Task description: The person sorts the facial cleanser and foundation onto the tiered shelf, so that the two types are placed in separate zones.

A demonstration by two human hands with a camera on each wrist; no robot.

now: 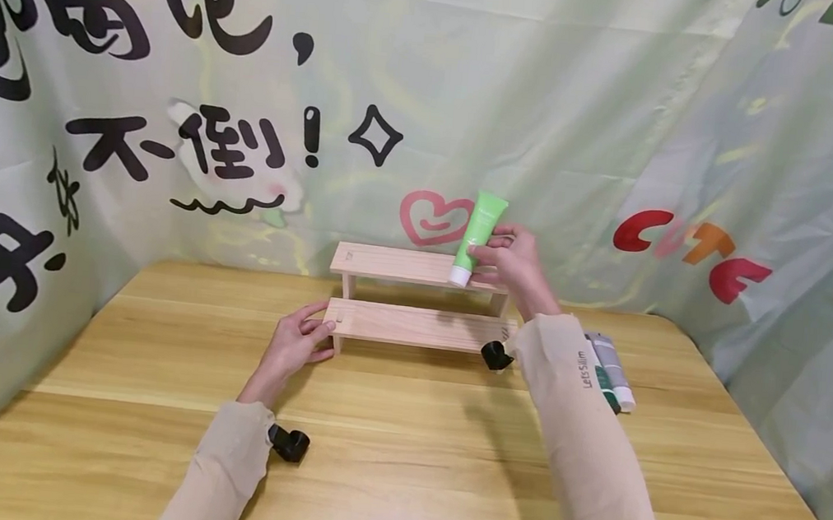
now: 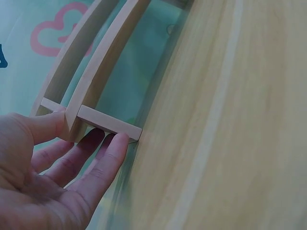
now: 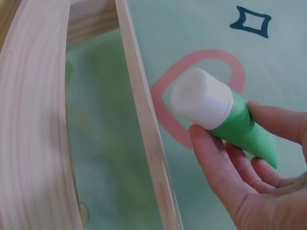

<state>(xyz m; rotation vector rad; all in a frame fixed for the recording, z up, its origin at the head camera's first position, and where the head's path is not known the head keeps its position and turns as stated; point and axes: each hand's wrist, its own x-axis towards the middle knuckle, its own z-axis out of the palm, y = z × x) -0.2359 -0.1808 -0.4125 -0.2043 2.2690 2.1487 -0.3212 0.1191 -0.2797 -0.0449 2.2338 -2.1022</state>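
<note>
A two-step wooden rack [image 1: 411, 326] stands toward the back of the table. My left hand [image 1: 292, 347] grips the left end of its lower step, thumb at the board's corner and fingers along the side leg [image 2: 110, 122]. Between thumb and fingers, my right hand [image 1: 518, 267] holds a light green squeeze tube [image 1: 482, 223] with a white cap [image 3: 199, 98]. The tube tilts with its cap down, in front of the upper step [image 1: 394, 264] near its right part. In the right wrist view, the cap points toward the camera, beside the step's edge.
Right of the rack, partly behind the right sleeve [image 1: 569, 422], lie a grey tube [image 1: 610, 366] with a white cap and a dark green tube [image 1: 608, 390]. A printed cloth backdrop [image 1: 564, 99] hangs behind the wooden table [image 1: 399, 457] and at its sides.
</note>
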